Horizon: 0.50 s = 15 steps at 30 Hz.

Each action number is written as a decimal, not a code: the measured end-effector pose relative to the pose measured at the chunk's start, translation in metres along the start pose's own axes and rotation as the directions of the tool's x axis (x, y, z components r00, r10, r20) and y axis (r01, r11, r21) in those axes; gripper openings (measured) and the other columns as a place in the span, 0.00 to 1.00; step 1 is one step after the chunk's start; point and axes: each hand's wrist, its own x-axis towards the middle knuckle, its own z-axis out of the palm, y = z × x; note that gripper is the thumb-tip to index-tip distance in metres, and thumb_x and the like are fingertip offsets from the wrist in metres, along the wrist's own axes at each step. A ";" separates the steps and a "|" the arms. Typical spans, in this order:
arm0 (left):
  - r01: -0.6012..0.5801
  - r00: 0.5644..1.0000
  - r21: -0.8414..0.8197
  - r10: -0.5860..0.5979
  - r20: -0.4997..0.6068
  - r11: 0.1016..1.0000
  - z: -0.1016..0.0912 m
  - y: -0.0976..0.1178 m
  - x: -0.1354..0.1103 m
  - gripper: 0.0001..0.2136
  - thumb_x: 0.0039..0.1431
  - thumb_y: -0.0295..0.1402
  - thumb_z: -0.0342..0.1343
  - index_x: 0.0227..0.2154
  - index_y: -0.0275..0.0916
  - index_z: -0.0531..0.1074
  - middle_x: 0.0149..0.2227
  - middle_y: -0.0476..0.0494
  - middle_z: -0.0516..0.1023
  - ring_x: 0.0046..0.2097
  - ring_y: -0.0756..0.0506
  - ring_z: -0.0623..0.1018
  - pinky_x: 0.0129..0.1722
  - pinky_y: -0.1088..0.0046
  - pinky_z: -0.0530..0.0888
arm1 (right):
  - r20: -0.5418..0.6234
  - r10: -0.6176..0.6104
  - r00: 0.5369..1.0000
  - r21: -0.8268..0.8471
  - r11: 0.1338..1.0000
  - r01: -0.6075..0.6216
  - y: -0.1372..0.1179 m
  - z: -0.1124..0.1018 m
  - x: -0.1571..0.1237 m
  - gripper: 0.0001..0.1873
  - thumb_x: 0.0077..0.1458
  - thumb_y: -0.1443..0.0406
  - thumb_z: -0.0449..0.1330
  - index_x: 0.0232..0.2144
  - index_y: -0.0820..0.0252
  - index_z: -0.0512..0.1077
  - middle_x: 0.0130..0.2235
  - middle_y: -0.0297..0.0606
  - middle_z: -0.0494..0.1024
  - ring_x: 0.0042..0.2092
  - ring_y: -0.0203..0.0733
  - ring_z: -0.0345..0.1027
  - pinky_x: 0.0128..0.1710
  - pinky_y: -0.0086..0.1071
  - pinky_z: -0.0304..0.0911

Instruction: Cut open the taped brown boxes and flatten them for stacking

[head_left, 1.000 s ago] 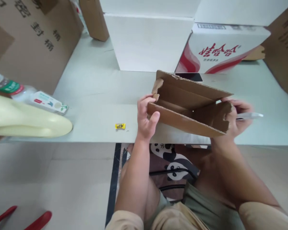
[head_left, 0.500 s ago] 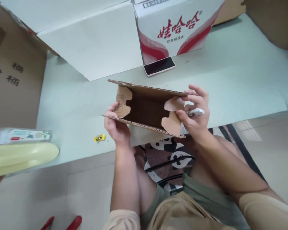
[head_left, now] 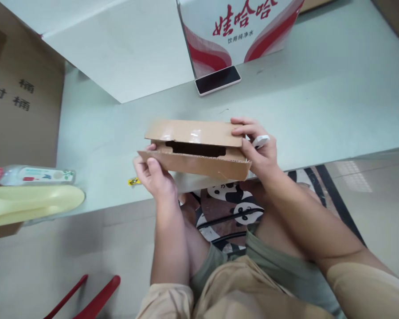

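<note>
A small brown cardboard box (head_left: 199,168) is held between my hands over the table's near edge. Its far flap is folded inward, with shiny tape on it, and the near flap leans outward, leaving a dark slot between them. My left hand (head_left: 158,175) grips the left end, thumb on the near flap and fingers partly hidden behind it. At the right end my right hand (head_left: 257,144) has its fingers on the far flap and its thumb near the corner. A small white object (head_left: 261,141), perhaps a cutter, is tucked in that same hand.
A black-screened phone (head_left: 218,80) lies against a white and red carton (head_left: 213,48). Beside it stands a large white box (head_left: 129,57). On the left are a plastic bottle (head_left: 43,175), a pale yellow tray-like object (head_left: 53,201) and a yellow wrapper (head_left: 133,181). A brown carton (head_left: 26,124) stands far left.
The box's far flap has folded down toward me, narrowing the opening to a slot. The near flap now tilts outward, showing its face. The hands have shifted slightly left in view.
</note>
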 end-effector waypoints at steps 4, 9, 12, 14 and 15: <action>-0.075 0.997 0.091 0.073 0.029 0.993 -0.003 -0.002 0.003 0.23 0.55 0.50 0.60 0.48 0.44 0.65 0.52 0.42 0.72 0.54 0.44 0.75 0.58 0.63 0.71 | 0.013 -0.014 1.000 0.026 1.000 0.014 0.002 -0.006 -0.006 0.12 0.63 0.56 0.57 0.39 0.53 0.77 0.53 0.39 0.78 0.56 0.50 0.72 0.58 0.51 0.68; -0.144 0.969 0.156 0.107 0.221 0.977 -0.012 -0.011 0.014 0.22 0.59 0.47 0.57 0.54 0.45 0.71 0.62 0.42 0.67 0.65 0.40 0.68 0.66 0.58 0.64 | -0.021 -0.034 0.999 -0.009 0.999 0.034 0.002 -0.005 -0.010 0.11 0.63 0.57 0.57 0.39 0.54 0.77 0.52 0.39 0.79 0.55 0.49 0.73 0.57 0.50 0.68; -0.189 0.953 0.164 0.140 0.268 0.968 -0.013 -0.015 0.019 0.16 0.62 0.44 0.56 0.48 0.43 0.78 0.61 0.43 0.69 0.68 0.39 0.64 0.68 0.57 0.61 | -0.025 -0.029 0.999 -0.046 0.999 0.028 -0.001 -0.004 -0.011 0.11 0.64 0.57 0.57 0.40 0.54 0.76 0.52 0.41 0.78 0.56 0.50 0.72 0.58 0.51 0.67; -0.194 0.954 0.144 0.153 0.256 0.970 -0.012 -0.017 0.019 0.14 0.62 0.41 0.55 0.47 0.44 0.79 0.60 0.44 0.71 0.67 0.40 0.66 0.68 0.56 0.61 | -0.023 -0.037 0.999 -0.049 0.998 0.036 -0.001 -0.003 -0.011 0.11 0.64 0.57 0.57 0.40 0.54 0.76 0.52 0.41 0.78 0.56 0.50 0.72 0.58 0.51 0.67; -0.195 0.956 0.136 0.157 0.249 0.971 -0.011 -0.017 0.019 0.14 0.62 0.41 0.56 0.46 0.44 0.79 0.59 0.44 0.72 0.66 0.40 0.67 0.68 0.55 0.62 | -0.023 -0.039 0.999 -0.049 0.998 0.038 -0.001 -0.003 -0.011 0.11 0.64 0.57 0.56 0.40 0.53 0.76 0.52 0.41 0.78 0.56 0.49 0.72 0.57 0.50 0.68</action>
